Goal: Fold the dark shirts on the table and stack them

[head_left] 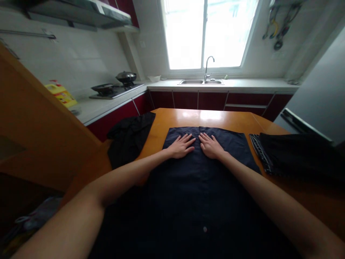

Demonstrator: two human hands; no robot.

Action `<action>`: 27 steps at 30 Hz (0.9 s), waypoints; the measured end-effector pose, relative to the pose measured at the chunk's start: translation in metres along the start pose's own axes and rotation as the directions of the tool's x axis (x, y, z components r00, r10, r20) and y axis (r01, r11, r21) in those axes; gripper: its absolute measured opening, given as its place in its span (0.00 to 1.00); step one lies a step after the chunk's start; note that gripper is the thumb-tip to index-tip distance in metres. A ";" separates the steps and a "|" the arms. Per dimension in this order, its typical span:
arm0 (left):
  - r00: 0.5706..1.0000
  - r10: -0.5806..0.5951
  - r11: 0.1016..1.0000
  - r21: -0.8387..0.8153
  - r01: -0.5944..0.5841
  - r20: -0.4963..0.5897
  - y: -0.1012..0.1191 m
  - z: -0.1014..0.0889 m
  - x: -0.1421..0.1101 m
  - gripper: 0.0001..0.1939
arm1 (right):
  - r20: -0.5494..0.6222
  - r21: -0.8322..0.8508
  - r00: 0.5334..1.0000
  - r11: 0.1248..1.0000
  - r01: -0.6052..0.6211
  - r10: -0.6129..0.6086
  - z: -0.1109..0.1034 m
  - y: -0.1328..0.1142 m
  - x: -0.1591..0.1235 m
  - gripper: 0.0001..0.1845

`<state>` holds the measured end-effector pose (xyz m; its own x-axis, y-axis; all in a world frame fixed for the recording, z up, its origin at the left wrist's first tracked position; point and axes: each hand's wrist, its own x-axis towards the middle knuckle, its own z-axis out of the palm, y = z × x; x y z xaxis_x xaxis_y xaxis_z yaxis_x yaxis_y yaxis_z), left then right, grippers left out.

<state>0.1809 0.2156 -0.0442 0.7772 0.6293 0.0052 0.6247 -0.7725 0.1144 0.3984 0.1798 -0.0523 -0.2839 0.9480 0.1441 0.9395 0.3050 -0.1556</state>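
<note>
A dark navy buttoned shirt (185, 183) lies spread over the wooden table (164, 117), its hem toward the far side. One pale button shows low on the front placket. My left hand (181, 145) rests flat on the cloth just left of the placket, fingers spread. On the other side, my right hand (210, 145) also lies flat, fingers stretched toward the hem. Neither hand grips the fabric. The near part of the shirt is dark, and its collar cannot be made out.
A crumpled black cloth (129, 138) hangs over the table's left edge. Folded dark clothes (299, 154) lie at the right. Behind stand a sink (191, 82) with a faucet (207, 68), a stove (118, 90) with a lidded pan (126, 77), and a yellow jug (63, 94).
</note>
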 end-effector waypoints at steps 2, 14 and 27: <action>0.996 -0.073 0.997 0.018 0.072 0.043 -0.029 -0.009 0.009 0.34 | 0.012 -0.011 1.000 1.000 -0.017 0.018 0.001 0.001 0.000 0.32; 0.979 -0.179 0.978 0.093 0.188 -0.099 -0.005 -0.016 0.047 0.31 | 0.006 -0.021 0.999 0.999 -0.042 0.042 0.005 0.004 0.004 0.34; 0.983 -0.178 0.983 0.036 0.179 -0.037 0.023 0.001 0.034 0.33 | 0.071 0.067 0.995 0.995 -0.080 0.075 -0.006 0.044 0.002 0.36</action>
<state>0.2215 0.2193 -0.0420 0.6502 0.7594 0.0219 0.7562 -0.6497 0.0772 0.4406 0.1943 -0.0526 -0.2253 0.9723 0.0623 0.9443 0.2337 -0.2318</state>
